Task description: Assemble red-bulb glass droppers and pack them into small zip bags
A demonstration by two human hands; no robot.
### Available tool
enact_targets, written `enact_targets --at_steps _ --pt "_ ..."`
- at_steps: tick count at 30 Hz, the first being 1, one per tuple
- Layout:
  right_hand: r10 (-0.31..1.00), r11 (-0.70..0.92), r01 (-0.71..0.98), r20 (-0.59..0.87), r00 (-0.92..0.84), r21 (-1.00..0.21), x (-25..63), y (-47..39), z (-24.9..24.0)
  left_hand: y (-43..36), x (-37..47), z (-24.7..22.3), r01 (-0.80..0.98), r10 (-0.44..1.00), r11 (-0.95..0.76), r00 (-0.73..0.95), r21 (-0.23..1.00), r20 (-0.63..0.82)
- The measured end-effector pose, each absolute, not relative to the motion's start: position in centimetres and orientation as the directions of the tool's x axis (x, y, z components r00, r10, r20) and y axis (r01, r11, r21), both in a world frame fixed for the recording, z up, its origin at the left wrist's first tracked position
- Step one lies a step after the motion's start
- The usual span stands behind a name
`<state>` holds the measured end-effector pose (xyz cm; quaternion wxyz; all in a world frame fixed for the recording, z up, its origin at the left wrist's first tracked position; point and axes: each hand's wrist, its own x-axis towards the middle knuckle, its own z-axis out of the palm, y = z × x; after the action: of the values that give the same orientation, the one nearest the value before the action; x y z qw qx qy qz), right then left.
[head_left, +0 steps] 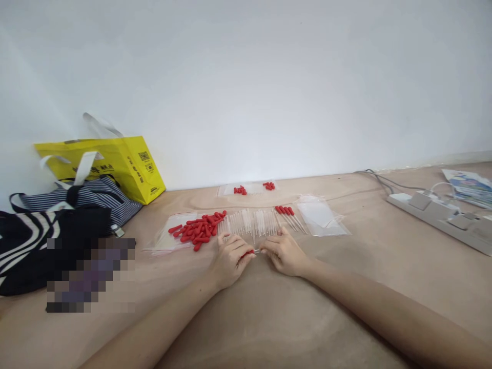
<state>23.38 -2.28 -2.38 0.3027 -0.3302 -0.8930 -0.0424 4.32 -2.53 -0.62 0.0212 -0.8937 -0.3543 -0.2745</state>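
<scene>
Working low over the wooden table (215, 328), with both wrists bent inward. Pinching a red rubber bulb (249, 252) between thumb and fingers of the left hand (232, 260); closing the fingertips of the right hand (285, 255) on a thin clear tube (258, 251), lying between the hands and pointing at the bulb. Cannot tell how far into it.

Just beyond the fingertips, side by side in a row: loose clear tubes (246, 223). Beyond the left fingers, heaped partly over a flat plastic bag (168, 240): loose red bulbs (202, 228). Beyond the right fingers, slanting: four capped tubes (286, 211), then another plastic bag (319, 218).

Well left of the fingers: black cloth with white stripes (57, 233), a striped bag (125, 207) and a yellow bag (144, 174). Well right: a white power strip (442, 218) and printed packets (469, 184). Farthest ahead of the fingers, near the wall (269, 92): two small red clusters (269, 186) on clear plastic (226, 188).
</scene>
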Motion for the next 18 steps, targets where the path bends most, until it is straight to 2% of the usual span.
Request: enact_targets --at_steps 4,8,14,18 --pt "0.574 0.764 0.637 0.56 -0.598 -0.103 23.43 -2.26 -2.24 -2.46 3.89 -0.54 0.657 0.648 -0.728 0.563 0.198 0.513" --pt "0.565 0.761 0.642 0.578 -0.589 -0.09 23.12 -2.52 -2.45 -2.64 3.86 -0.59 0.661 0.643 -0.726 0.554 0.19 0.529" --pt "0.573 0.759 0.637 0.599 -0.559 -0.132 22.56 -2.62 -2.78 -2.84 4.33 -0.57 0.656 0.634 -0.732 0.555 0.186 0.539" --pt "0.583 0.775 0.612 0.555 -0.593 -0.161 22.92 -2.22 -2.56 -2.51 4.32 -0.51 0.652 0.632 -0.735 0.559 0.186 0.537"
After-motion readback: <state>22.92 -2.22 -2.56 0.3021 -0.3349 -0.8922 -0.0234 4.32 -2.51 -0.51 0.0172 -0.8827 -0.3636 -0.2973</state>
